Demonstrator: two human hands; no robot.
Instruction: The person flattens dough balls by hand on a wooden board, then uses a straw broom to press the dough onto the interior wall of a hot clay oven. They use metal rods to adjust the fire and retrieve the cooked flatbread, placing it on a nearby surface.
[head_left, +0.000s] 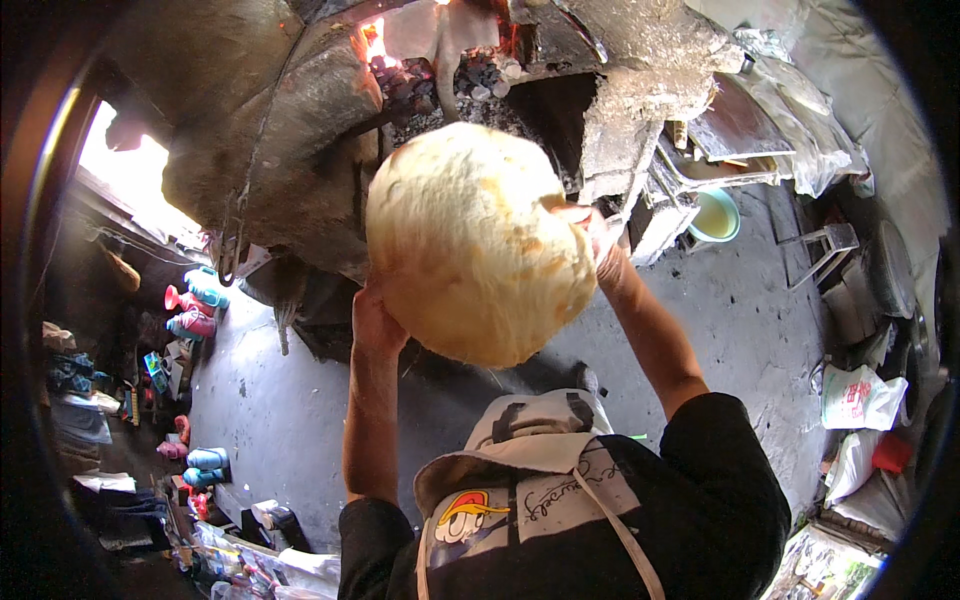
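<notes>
A large round flatbread (480, 247), pale with golden-brown patches, is held up in front of my body. My left hand (379, 319) grips its lower left edge, and part of that hand is hidden by the bread. My right hand (592, 229) pinches the right edge, where the bread folds a little. Just beyond the bread, an oven or hearth opening shows glowing coals (480, 75) and a flame (373, 41) at the top of the view.
The rough hearth wall (277, 150) bulges at the left, with a metal hook (229, 247) hanging by it. At right are a green basin (716, 216) with liquid and a small stool (825, 244). Thermos flasks (196, 322) stand at left; bags (862, 397) lie far right.
</notes>
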